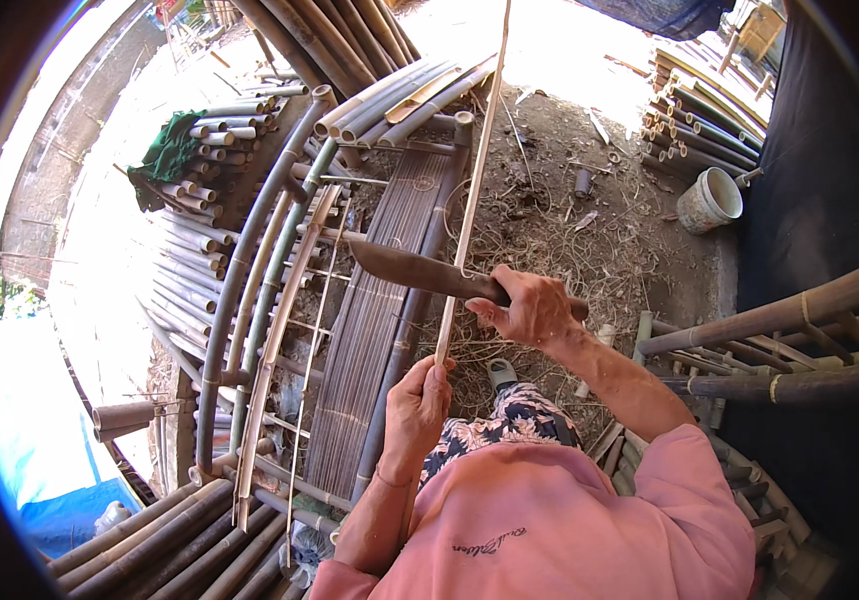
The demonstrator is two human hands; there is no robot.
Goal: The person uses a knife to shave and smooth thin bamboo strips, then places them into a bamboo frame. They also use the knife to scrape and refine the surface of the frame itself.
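Observation:
A long, pale bamboo strip (472,205) runs from my body up past the top of the view. My left hand (418,408) is closed around its lower part. In my right hand (530,308) is a machete (415,272) with a broad dark blade, its handle end showing past my palm. The blade points left and lies across the strip, a little above my left hand. Whether its edge bites into the strip I cannot tell. To the left stands a bamboo bench (370,350) with a slatted seat, and split bamboo lengths (285,320) rest along its frame.
Cut bamboo poles (195,275) are stacked at the left, more poles (695,125) at the far right. A white bucket (710,203) stands near a black sheet (820,160). Shavings (610,255) litter the ground. A bamboo frame (780,320) juts in from the right.

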